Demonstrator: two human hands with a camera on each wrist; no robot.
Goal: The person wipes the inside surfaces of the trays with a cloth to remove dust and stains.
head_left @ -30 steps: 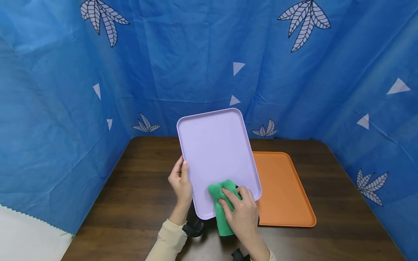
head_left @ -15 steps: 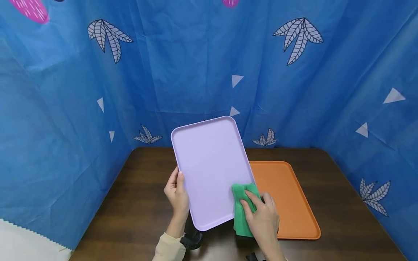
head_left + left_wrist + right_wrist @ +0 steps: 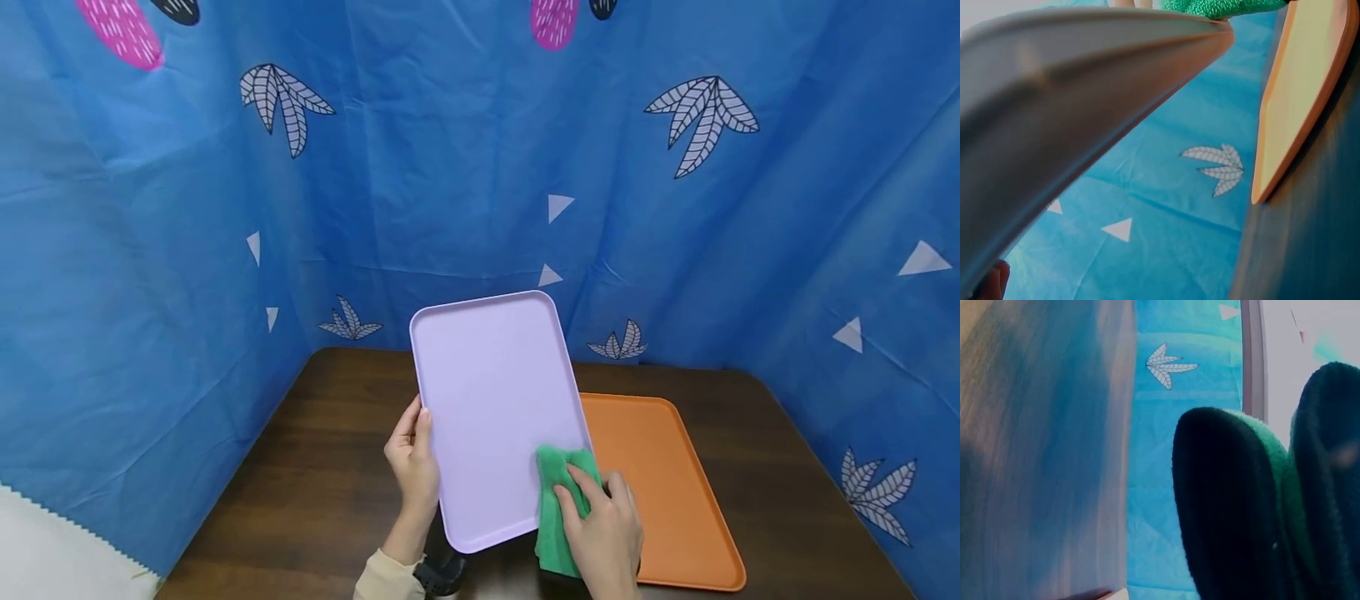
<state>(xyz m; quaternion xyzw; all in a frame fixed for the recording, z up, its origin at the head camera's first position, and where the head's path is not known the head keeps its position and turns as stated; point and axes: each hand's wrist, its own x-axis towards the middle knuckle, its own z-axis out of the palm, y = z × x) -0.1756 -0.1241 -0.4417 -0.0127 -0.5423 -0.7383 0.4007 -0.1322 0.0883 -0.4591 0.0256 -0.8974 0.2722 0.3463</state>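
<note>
A lavender tray (image 3: 491,400) is held up at a slant above the table, its inner face toward the head camera. My left hand (image 3: 414,467) grips its left edge, thumb on the front side and fingers largely hidden behind. In my right hand (image 3: 606,537) is a green cloth (image 3: 557,517), pinched between thumb and fingers, lying on the tray's lower right corner and hanging below it. The left wrist view shows the tray's underside (image 3: 1097,81) close up. In the right wrist view the folded cloth (image 3: 1229,506) looks dark and hides the fingers.
An orange tray (image 3: 660,492) lies flat on the dark wooden table (image 3: 315,500), to the right of and partly behind the lavender one. A blue patterned curtain (image 3: 450,167) encloses the table at the back and sides. White fabric (image 3: 60,550) shows at the lower left.
The right hand has slid the green cloth from the tray's lower middle to its lower right corner. The head view has tilted up, so everything sits lower. The left hand keeps its grip.
</note>
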